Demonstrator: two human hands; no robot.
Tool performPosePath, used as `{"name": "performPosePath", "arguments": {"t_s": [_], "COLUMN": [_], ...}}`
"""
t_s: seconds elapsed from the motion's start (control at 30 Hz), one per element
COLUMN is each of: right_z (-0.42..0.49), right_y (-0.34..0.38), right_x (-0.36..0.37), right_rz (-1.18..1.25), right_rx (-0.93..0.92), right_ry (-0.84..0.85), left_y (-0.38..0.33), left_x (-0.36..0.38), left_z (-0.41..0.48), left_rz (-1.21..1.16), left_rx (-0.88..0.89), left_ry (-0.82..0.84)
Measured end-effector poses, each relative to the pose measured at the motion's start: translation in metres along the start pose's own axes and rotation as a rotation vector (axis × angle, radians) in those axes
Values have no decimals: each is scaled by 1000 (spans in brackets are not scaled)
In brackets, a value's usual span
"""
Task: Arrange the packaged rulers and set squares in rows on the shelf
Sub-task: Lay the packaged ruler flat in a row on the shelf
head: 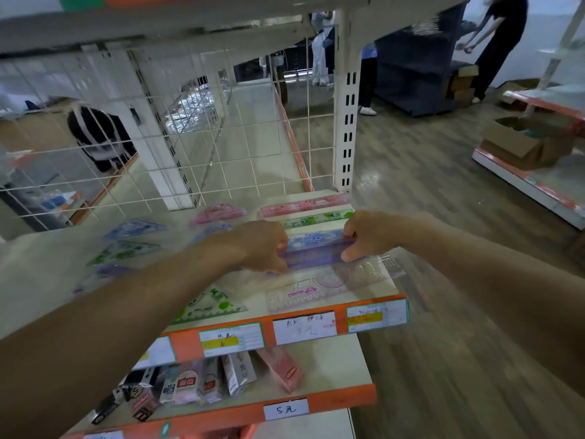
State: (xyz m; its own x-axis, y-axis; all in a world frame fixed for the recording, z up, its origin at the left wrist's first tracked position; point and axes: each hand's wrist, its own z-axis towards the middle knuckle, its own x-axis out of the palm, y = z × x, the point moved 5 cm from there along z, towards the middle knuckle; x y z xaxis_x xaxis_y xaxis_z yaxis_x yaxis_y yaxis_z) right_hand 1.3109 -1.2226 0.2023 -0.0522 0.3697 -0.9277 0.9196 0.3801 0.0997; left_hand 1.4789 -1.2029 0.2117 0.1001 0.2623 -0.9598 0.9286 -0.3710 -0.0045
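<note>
Set squares [126, 250] lie in a column at the shelf's [186, 345] left. Left hand [262, 245] pinches the purple ruler [316, 258] by its left end; right hand [367, 236] pinches the right end, just before the blue ruler [313, 239]. Judged light, stiff, slick-wrapped; end grips suit.

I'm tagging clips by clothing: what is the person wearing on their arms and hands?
The left hand and right hand are bare, with no gloves, and both forearms are uncovered up to the picture's edge: no sleeve, watch or wristband in view. Rings cannot be ruled out through the blur.
</note>
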Motion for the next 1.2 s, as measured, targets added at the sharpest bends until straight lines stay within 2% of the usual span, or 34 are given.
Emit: {"name": "performPosePath", "arguments": {"t_s": [0.23, 0.5, 0.6, 0.7, 0.8, 0.93, 1.2], "right_z": [-3, -2, -3, -5, -5, -8, -10], "right_y": [-3, -6, -8, -9, -9, -16, -18], "right_x": [3, 6, 5, 5, 7, -5, 4], "right_rz": [29, 87, 147, 195, 237, 305, 15], "right_rx": [-2, 2, -13, -42, -96, -88, -55], "right_ry": [-19, 40, 8, -26, -38, -191, -244], "left_y": [1, 1, 1, 2, -1, -2, 0], "left_x": [3, 5, 3, 3, 4, -14, 7], "left_z": [-4, -4, -4, -6, -6, -5, 0], "left_rz": [-61, -81, -48, -132, -74, -32, -67], "left_rx": [-3, 2, 3, 4, 32, 38, -36], "left_ry": [-1, -9, -53, -58, -55, -211, -142]}}
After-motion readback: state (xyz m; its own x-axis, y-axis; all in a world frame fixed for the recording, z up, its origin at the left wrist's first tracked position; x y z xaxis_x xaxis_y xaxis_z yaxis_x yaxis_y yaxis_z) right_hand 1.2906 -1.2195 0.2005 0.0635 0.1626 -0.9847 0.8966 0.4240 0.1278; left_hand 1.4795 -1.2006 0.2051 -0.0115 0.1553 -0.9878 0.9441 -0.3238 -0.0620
